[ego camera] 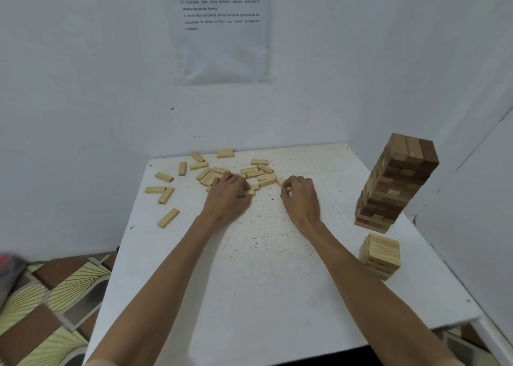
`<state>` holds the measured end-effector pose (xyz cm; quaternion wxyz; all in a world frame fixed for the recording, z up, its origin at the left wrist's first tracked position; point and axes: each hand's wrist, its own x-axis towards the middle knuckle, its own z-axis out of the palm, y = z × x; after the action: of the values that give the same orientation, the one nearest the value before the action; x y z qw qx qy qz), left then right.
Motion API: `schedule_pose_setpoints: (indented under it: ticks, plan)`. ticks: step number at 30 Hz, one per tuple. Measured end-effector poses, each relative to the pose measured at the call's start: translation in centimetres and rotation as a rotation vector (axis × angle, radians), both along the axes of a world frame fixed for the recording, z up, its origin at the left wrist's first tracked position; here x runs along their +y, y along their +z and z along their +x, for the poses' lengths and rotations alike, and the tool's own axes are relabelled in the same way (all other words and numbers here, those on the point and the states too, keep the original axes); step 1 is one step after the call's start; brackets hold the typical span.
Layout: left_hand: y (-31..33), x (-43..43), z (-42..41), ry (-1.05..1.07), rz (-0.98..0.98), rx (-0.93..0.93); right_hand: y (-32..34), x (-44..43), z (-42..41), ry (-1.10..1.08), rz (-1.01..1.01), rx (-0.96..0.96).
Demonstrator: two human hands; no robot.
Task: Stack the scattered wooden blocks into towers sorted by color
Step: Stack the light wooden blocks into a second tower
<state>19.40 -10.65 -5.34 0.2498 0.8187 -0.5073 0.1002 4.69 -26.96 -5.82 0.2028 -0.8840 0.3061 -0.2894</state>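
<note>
Fingers (236, 181) of left hand (226, 199) and right hand (301, 200) curl round pale oblong blocks (256, 173), seemingly gripping.

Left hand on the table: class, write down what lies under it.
Pale blocks poke out from beneath the fingers of the left hand. How many more it covers, and whether it grips one, is hidden.

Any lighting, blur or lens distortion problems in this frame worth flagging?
Head view: light soft and even, shadows faint, no harsh glare; wide-angle lens bows the table edges and tilts the tall brown tower; wall sheet text is partly legible; grey object at lower-left corner is blurred.
</note>
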Motion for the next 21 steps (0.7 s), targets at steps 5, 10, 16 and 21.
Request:
schedule_pose_setpoints:
  ticks: [5,10,16,21]
  plan:
    - [0.0,0.7,-1.2,-0.021,-0.069,0.144,-0.2,0.6,-1.5,0.002,0.017,-0.037]
    - [-0.5,2.1,-3.6,0.013,-0.133,0.277,-0.5,2.2,-3.9,0.040,0.044,-0.073]
    - [-0.4,5.4,-7.3,0.010,-0.143,0.288,-0.2,5.5,-7.6,0.128,0.075,-0.095]
    - [0.1,8.4,-10.9,0.000,-0.186,0.354,-0.1,8.4,-11.7,0.232,0.093,-0.082]
